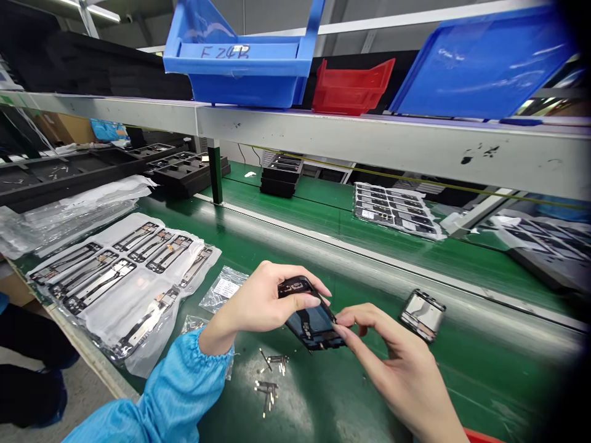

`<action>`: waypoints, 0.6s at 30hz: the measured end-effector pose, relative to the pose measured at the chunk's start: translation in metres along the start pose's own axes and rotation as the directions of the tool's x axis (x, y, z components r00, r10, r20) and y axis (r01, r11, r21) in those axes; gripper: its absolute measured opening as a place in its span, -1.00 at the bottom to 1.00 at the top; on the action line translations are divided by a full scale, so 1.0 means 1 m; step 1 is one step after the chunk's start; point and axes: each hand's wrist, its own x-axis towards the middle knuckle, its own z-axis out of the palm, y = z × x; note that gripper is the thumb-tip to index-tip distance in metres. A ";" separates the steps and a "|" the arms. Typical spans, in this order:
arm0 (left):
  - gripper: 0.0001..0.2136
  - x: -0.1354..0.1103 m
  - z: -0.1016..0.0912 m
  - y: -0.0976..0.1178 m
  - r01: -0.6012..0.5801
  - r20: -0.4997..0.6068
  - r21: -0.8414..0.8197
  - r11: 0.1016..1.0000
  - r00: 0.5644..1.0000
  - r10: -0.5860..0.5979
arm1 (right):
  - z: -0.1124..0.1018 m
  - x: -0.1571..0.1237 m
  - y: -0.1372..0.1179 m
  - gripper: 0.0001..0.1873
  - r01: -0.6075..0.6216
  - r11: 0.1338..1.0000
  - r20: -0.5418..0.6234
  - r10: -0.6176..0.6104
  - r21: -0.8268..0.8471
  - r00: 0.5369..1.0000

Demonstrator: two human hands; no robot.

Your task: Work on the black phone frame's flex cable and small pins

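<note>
Left hand (253, 304) grips one phone frame (310, 329), right hand (392, 360) pinches its edge; a second frame (422, 315) lies just clear

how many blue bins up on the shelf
2. One blue bin, marked F24B, sits on the shelf left of centre; the other blue bin leans tilted at the right, beyond a red bin. More could be out of view past the frame.
</note>
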 end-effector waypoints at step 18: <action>-0.84 0.001 0.001 -0.005 -0.050 0.085 0.063 0.997 0.995 0.045 | -0.002 0.001 -0.003 -0.90 0.007 0.999 0.115 -0.012 0.043 0.993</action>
